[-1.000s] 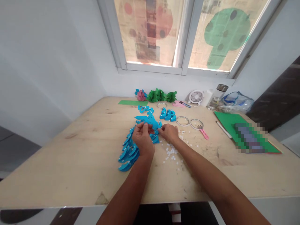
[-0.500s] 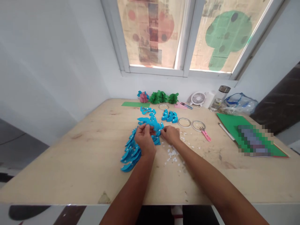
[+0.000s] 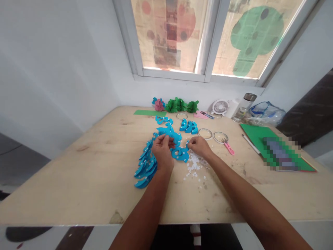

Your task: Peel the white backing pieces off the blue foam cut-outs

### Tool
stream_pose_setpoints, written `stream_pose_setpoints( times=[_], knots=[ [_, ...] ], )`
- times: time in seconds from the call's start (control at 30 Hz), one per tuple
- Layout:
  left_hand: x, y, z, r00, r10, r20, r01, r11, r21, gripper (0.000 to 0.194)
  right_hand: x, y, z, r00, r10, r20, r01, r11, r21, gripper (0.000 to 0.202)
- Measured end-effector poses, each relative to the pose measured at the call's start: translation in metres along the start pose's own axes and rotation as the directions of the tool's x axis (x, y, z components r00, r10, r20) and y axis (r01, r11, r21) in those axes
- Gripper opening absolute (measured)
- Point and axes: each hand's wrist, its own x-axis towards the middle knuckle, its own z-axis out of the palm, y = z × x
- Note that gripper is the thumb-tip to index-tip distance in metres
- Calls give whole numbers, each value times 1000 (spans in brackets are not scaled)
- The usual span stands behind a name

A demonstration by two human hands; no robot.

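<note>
My left hand (image 3: 163, 149) is closed, thumb against fingers, on a blue paper cutout (image 3: 170, 133) with small white squares on it. My right hand (image 3: 199, 146) pinches the upper tip of another curved blue paper cutout (image 3: 183, 155), which lies low over the table. Left of my left hand, overlapping blue cutouts (image 3: 142, 172) form a long pile, several with white squares. Small white paper bits (image 3: 193, 166) are scattered just below my right hand. Part of the held cutout is hidden behind my left fingers.
Folded blue pieces (image 3: 189, 126) and rolls of tape (image 3: 205, 134) lie farther back. Pink-handled scissors (image 3: 229, 148) rest on the right. Green paper flowers (image 3: 179, 105), a small white fan (image 3: 220, 107) and a bottle (image 3: 244, 107) stand along the wall. Green sheets (image 3: 256, 133) lie far right.
My right hand has moved a little right, drawing a blue cutout out from beside my left hand. More white bits show on the table. The camera view has shifted slightly.
</note>
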Motion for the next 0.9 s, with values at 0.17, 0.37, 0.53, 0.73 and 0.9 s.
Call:
stream_pose_setpoints(
  times=[0.17,0.37,0.53,0.73,0.9],
  knots=[
    [-7,-5,2,986,-102,135,102,995,6,17,-15,34,-27,980,-189,61,155,919,362,18],
    [-9,-13,0,880,-309,359,289,951,110,20,-24,50,-28,984,-167,67,119,882,457,17],
    [-7,-7,-4,654,-502,566,437,861,258,22,-26,56,-31,984,-144,108,41,765,643,17],
    [-12,0,-5,543,-565,621,410,824,391,20,-29,61,-35,979,-148,143,-2,685,728,14],
    [-17,-3,-3,499,-606,619,353,795,493,19,-30,61,-37,972,-175,155,2,670,743,15]
  ],
)
